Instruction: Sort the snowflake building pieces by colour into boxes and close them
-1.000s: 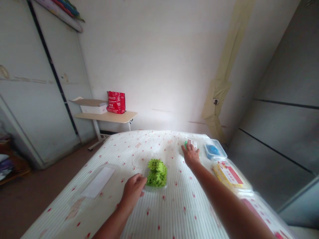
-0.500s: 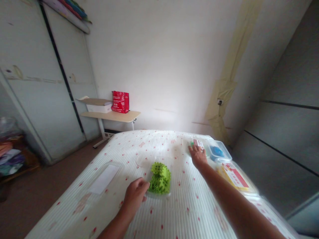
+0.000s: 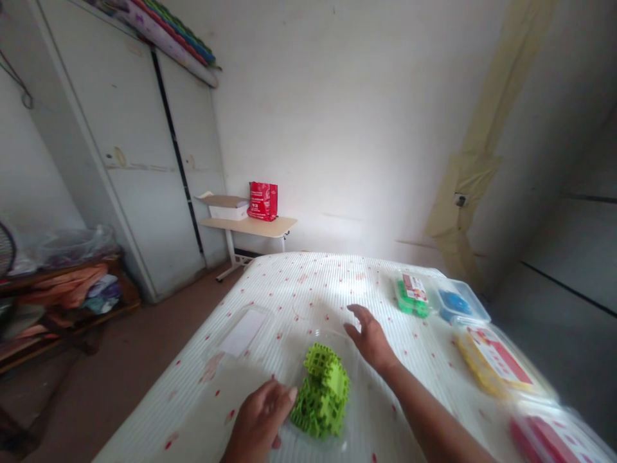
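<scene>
An opened clear plastic container (image 3: pixel 340 444) lies on the near middle of the table, filled with lime-green bumpy interlocking pieces (image 3: pixel 321 392). My left hand (image 3: pixel 263 408) is at its left edge, thumb and curled fingers closed on the rim. Beyond the container's upper right side, my right hand (image 3: pixel 373 337) hovers with fingers apart and nothing in them. A closed clear box of green pieces (image 3: pixel 412 299) with a red and white label stands farther back on the right. To the left lies a clear lid (image 3: pixel 243 331) with a white paper on it.
Along the right edge are boxes with blue pieces (image 3: pixel 456 302), yellow pieces (image 3: pixel 496 366) and red contents (image 3: pixel 549 444). The cover (image 3: pixel 193 411) is white with red specks. Behind stands a small table (image 3: pixel 284 225) with a red bag (image 3: pixel 263 200).
My right hand has come away from the green box, back toward the lime-green pieces, with its fingers spread. My left hand stays at the container's edge. The view has turned left.
</scene>
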`<state>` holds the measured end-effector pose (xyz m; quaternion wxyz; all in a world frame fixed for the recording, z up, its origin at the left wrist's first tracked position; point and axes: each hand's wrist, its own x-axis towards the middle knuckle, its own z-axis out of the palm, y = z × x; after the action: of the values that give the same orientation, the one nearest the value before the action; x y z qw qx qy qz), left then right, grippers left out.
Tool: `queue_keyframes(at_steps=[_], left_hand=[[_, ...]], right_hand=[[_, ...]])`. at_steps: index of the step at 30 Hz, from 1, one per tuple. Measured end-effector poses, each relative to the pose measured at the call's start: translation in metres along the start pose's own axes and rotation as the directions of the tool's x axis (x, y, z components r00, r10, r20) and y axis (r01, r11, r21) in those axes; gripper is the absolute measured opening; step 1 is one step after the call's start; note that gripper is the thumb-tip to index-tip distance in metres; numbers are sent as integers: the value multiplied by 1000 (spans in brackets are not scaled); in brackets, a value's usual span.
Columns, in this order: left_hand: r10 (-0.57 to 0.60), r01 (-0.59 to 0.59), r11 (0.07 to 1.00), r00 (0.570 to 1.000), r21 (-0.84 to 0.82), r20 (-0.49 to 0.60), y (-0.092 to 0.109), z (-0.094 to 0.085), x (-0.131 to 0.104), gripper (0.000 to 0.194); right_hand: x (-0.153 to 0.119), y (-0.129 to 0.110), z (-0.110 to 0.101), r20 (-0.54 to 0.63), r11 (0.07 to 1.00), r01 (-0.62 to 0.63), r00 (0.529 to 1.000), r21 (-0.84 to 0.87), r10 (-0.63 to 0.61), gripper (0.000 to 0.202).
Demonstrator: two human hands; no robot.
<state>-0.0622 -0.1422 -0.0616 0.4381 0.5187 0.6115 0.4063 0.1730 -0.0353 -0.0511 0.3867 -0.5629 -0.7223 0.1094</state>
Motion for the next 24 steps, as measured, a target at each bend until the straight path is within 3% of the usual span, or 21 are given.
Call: queue_keyframes(at_steps=[2, 4, 5, 7, 10, 12, 19, 24], left_hand=[[76, -65, 991, 993, 118, -93, -4, -17, 2, 35], [236, -169, 931, 955, 324, -182, -7, -38, 11, 29], [324, -201, 868, 923, 455, -209, -8, -48, 18, 25], [466, -253, 699, 871, 669, -157, -10, -67, 31, 25], [440, -181, 494, 896, 850, -65, -14, -83, 47, 38], [379, -153, 423, 925, 893, -21, -17, -85, 53, 38], [366, -135, 365, 931, 921, -8, -19, -80, 52, 32], [437, -151, 314, 899, 937, -1, -17, -80, 45, 34]], right_hand=[[-12, 3, 6, -15, 973, -121, 992, 199, 126, 37], [-22, 11, 5, -44, 916, -225, 966, 331, 253, 42], [-27, 17, 2, -62, 892, -257, 952, 373, 300, 45], [-34, 28, -4, -95, 854, -298, 924, 427, 370, 50], [-44, 41, -12, -100, 814, -336, 897, 474, 430, 56], [-49, 45, -15, -100, 814, -340, 896, 471, 432, 56], [-56, 43, -15, -117, 865, -310, 916, 395, 383, 51], [-60, 35, -18, -134, 877, -291, 922, 383, 365, 50]])
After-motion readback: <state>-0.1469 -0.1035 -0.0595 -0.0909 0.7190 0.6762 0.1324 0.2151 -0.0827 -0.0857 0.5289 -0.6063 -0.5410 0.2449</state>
